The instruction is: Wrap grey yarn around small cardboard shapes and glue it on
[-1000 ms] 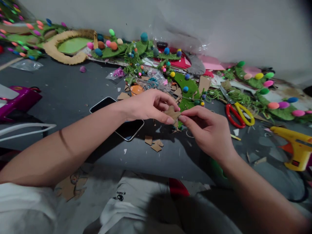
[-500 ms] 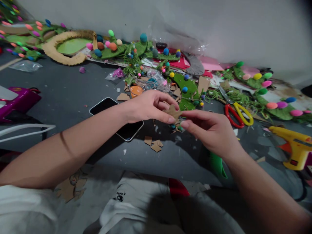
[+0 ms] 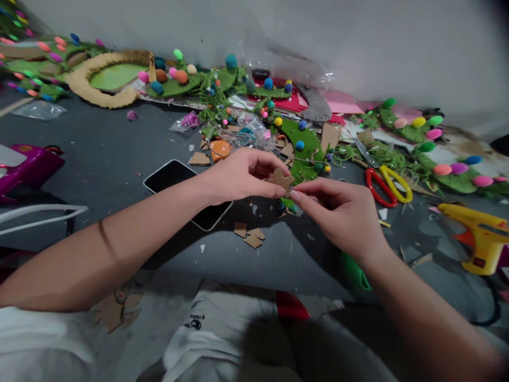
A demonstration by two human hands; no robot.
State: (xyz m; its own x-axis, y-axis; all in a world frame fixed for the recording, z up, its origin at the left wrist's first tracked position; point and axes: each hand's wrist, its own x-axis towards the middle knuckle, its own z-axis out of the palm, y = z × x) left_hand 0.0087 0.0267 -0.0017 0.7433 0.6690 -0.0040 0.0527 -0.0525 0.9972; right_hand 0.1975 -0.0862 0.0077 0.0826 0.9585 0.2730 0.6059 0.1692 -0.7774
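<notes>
A small brown cardboard piece (image 3: 281,180), shaped like a star or flower, is pinched between the thumb and fingers of my left hand (image 3: 246,178). My right hand (image 3: 338,209) has its thumb and index finger pressed together at the piece's right edge; what lies between those fingertips is too small to make out. Just below the fingers is a small green and blue decorated thing (image 3: 288,205), partly hidden. A dark phone (image 3: 169,176) lies under my left forearm. Several cardboard scraps (image 3: 253,241) rest on the dark table (image 3: 214,254) nearer to me.
Green felt garlands with coloured balls (image 3: 306,146) line the wall. Scissors with red and yellow handles (image 3: 380,187) and a yellow glue gun (image 3: 479,233) lie at the right. A purple device (image 3: 34,170) and white cable (image 3: 43,210) are at the left.
My right fingertips have shifted slightly left and up, closing against the cardboard piece's edge. My left hand keeps its pinch on the piece. The whole view has moved slightly.
</notes>
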